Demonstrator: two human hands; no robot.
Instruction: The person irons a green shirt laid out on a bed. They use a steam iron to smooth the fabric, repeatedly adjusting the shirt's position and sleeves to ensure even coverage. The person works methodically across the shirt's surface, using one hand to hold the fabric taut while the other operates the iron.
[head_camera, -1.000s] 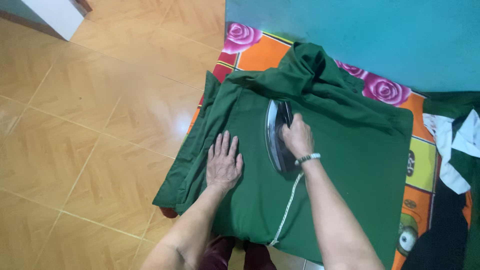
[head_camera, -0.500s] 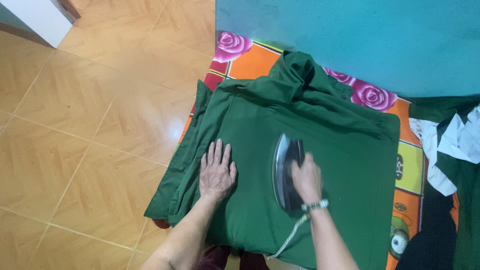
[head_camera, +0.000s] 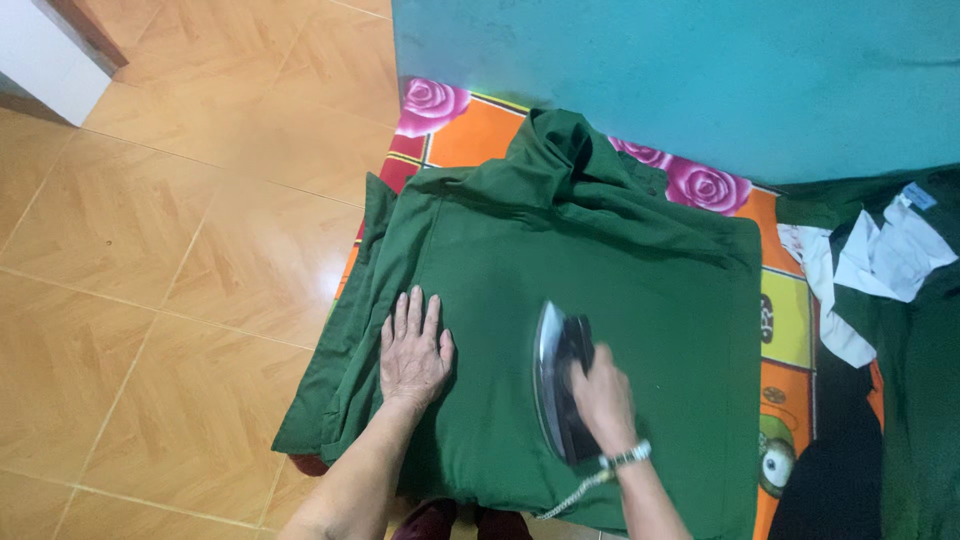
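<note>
Right hand (head_camera: 600, 388): fist closed on the iron (head_camera: 556, 385), whose handle it hides.
Left hand (head_camera: 413, 347): flat, fingers spread, holding nothing.
Green garment (head_camera: 640, 290): under both hands, lower edge cut off.
Cord (head_camera: 575, 488): partly seen behind the right wrist.

hands (head_camera: 412, 352) and iron (head_camera: 558, 392) on green garment (head_camera: 620, 270)

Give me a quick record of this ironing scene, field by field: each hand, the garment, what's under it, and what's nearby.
left hand: left hand flat, palm down, on the green garment
right hand: right hand gripping the handle of the iron
iron: soleplate down on the garment, cord trailing toward the person
garment: spread out, bunched at the far end
underlay: colourful mat with rose print
nearby: white cloth on dark fabric to the right
floor: orange tiled floor
</note>
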